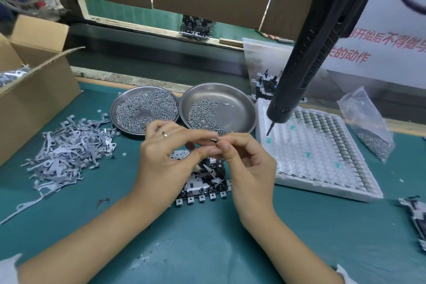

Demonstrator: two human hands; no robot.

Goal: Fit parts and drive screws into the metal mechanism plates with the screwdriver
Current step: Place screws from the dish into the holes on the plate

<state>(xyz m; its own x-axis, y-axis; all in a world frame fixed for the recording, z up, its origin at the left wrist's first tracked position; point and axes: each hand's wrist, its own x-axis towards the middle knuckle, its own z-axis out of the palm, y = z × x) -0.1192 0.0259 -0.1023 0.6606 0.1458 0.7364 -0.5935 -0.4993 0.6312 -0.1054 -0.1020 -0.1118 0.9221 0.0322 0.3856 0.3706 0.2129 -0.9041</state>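
Both hands are up over the middle of the green tabletop (207,249), fingertips meeting. My left hand (166,157) and right hand (246,163) each pinch the same tiny dark metal part (214,142) between thumb and forefinger. It is too small to tell its shape; possibly a screw or spring with a small piece.

Directly under the hands lies the silver-and-black metal mechanism plate (202,182), flat on the tabletop, a row of small tabs along its near edge. Nothing holds it down.

Handling judgement: the pinched part is featherweight, stiff and slick. It is easy to drop and hard to find again, so fingertip pinch only, kept low over the plate. The plate looks rigid but carries thin levers and springs that could bend; I would take it by its outer edges, not by the fittings.

The black electric screwdriver (309,53) hangs over the far right, bit pointing down, untouched. It is bulky, so grip it round the barrel.

Supplies lie toward the far edge: a round steel dish heaped with screws (144,108), a second round steel dish half full of screws (235,104), a white foam tray of parts (311,152) at right, and a loose pile of grey stamped metal levers (69,145) at left.
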